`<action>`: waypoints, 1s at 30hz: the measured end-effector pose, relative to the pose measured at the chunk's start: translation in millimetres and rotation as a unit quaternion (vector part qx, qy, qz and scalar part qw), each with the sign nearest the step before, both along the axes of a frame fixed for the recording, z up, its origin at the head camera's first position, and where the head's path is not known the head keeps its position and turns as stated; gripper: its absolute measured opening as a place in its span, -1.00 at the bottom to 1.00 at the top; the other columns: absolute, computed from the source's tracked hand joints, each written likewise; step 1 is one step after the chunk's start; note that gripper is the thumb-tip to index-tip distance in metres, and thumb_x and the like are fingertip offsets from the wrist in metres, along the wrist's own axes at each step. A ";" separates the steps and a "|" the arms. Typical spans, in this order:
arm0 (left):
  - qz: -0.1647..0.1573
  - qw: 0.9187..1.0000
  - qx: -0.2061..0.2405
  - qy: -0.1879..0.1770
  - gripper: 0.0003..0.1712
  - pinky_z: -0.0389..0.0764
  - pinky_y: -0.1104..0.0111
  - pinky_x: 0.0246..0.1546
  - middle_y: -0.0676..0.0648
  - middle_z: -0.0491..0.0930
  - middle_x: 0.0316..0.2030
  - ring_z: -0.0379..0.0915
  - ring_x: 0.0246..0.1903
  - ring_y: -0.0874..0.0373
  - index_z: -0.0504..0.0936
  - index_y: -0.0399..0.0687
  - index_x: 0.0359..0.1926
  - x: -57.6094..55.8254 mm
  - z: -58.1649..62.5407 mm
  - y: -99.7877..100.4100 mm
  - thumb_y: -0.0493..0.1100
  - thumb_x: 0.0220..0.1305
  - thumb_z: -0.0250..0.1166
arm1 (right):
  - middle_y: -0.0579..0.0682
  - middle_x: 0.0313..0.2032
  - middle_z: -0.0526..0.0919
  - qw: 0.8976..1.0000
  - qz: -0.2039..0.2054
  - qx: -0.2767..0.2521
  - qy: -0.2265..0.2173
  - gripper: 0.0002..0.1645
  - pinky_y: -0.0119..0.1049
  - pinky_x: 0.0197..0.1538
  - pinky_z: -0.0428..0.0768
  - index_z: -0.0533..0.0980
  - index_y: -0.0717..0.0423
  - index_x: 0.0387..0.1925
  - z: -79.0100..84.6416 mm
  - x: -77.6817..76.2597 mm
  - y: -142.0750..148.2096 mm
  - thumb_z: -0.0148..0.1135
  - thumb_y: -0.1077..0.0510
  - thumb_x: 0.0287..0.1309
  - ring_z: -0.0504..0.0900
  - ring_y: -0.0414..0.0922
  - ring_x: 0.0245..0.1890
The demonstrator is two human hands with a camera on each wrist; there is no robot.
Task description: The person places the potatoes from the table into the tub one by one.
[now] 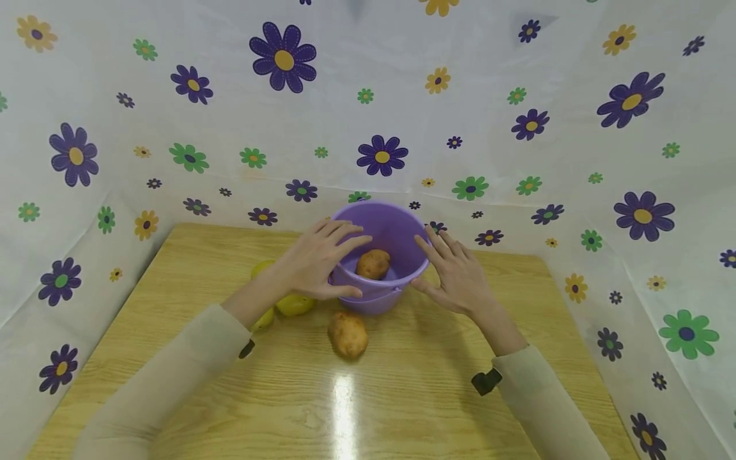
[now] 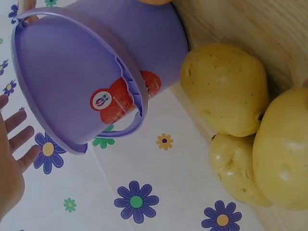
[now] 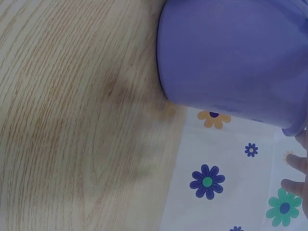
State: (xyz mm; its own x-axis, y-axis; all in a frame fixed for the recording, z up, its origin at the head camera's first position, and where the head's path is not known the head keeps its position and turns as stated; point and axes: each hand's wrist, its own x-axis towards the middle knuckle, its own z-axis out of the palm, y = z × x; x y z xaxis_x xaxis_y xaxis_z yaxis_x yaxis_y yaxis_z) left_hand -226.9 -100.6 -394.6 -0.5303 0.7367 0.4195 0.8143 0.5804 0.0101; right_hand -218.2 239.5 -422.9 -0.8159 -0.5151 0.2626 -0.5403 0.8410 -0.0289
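A purple bucket (image 1: pixel 399 239) stands upright on the table with a brown potato (image 1: pixel 373 264) inside it. My left hand (image 1: pixel 315 259) is at the bucket's left rim, fingers extended and spread. On the other side, my right hand (image 1: pixel 460 275) is by the right rim with its fingers likewise spread. Whether either hand touches the rim, I cannot tell. Another brown potato (image 1: pixel 349 335) lies on the table in front of the bucket. In the left wrist view, the bucket's handle (image 2: pixel 127 132) hangs beside a red label (image 2: pixel 115 107).
Several yellow, rounded, speckled fruit-like things (image 2: pixel 224 89) lie left of the bucket, partly hidden under the left forearm in the head view. The wooden table (image 1: pixel 276 396) meets a flower-printed white sheet (image 1: pixel 333 121) at the back and sides.
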 end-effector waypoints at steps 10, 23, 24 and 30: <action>-0.033 0.999 0.000 0.037 0.26 0.49 -0.15 0.44 -0.24 0.51 0.39 0.42 0.40 -0.23 0.43 -0.02 0.49 25.0 -5.7 -4.7 0.79 0.25 -0.40 | 0.10 0.69 0.07 1.000 0.002 -0.005 -0.001 0.21 0.31 0.60 0.27 0.05 -0.16 0.69 -1.1 -0.3 0.1 -0.42 -0.77 0.29 0.11 0.24 0.67; -0.090 0.992 0.010 0.084 0.14 0.57 -0.04 0.39 -0.20 0.59 0.31 0.50 0.33 -0.14 0.48 -0.04 0.45 46.5 -26.9 -0.1 0.70 0.36 -0.34 | 0.06 0.70 0.04 1.000 0.000 -0.005 -0.001 0.21 0.32 0.60 0.28 0.05 -0.16 0.69 -1.0 0.5 -0.4 -0.43 -0.77 0.28 0.12 0.25 0.66; -0.095 0.992 0.010 0.087 0.11 0.57 -0.03 0.39 -0.20 0.60 0.31 0.50 0.32 -0.14 0.48 -0.04 0.45 48.0 -28.7 -0.7 0.69 0.37 -0.27 | 0.06 0.70 0.04 1.000 0.000 -0.004 -0.001 0.21 0.32 0.59 0.28 0.05 -0.16 0.69 -0.9 0.5 -0.4 -0.43 -0.77 0.28 0.12 0.25 0.66; -0.114 0.987 0.004 0.110 0.02 0.54 0.00 0.43 -0.20 0.58 0.34 0.48 0.36 -0.13 0.53 -0.04 0.41 58.0 -39.7 -5.5 0.63 0.30 0.08 | 0.06 0.70 0.03 1.000 0.000 -0.005 0.001 0.23 0.32 0.59 0.28 0.06 -0.16 0.69 -0.5 0.7 -1.0 -0.49 -0.79 0.26 0.13 0.25 0.65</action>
